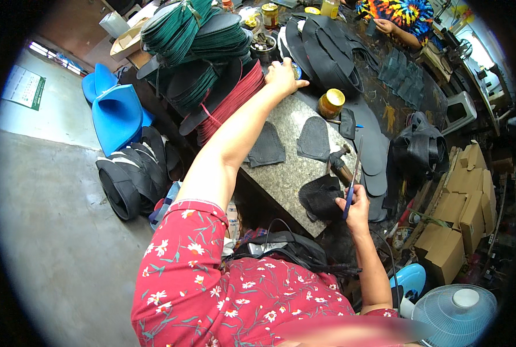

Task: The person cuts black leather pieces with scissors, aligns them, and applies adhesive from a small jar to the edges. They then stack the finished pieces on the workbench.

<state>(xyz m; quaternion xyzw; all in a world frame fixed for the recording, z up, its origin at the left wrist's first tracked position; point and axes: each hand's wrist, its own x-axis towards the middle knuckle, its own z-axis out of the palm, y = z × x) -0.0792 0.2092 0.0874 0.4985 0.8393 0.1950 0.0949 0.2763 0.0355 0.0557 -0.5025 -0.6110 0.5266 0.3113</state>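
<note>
**Two hands over a stone slab of cut shoe pieces**

We take the grey speckled stone slab [287,173] as our landmark. On it we count three dark cut pieces: two flat, rounded, matt ones side by side near its middle, the left piece [266,147] and the right piece [314,139], and one fuzzy black piece [321,196] at its near right corner. One hammer [340,162] with a wooden handle lies on the slab just beyond the fuzzy piece.

Our right hand [359,208] sits at the slab's near right edge, fingers curled closed around one thin blue-handled tool [352,179], whose narrow blade points up and away across the slab. The hand is just beside the fuzzy piece; we cannot tell whether they touch.

Our left hand [282,75] reaches to the slab's far end, fingers loosely bent and resting down on something small and blue, mostly hidden under the palm. We cannot tell whether it grips it.

Just right of the slab's far end stands one round yellow-lidded jar [331,103]; two more jars stand further beyond. Left of the slab rise two stacks of thin sole-shaped sheets, one green [188,34], one red [229,104]. Beyond the slab lies a heap of black soles [327,46]. Right of the slab we count several plain cardboard boxes [460,214], and nearer us one pale blue fan [457,315].
</note>
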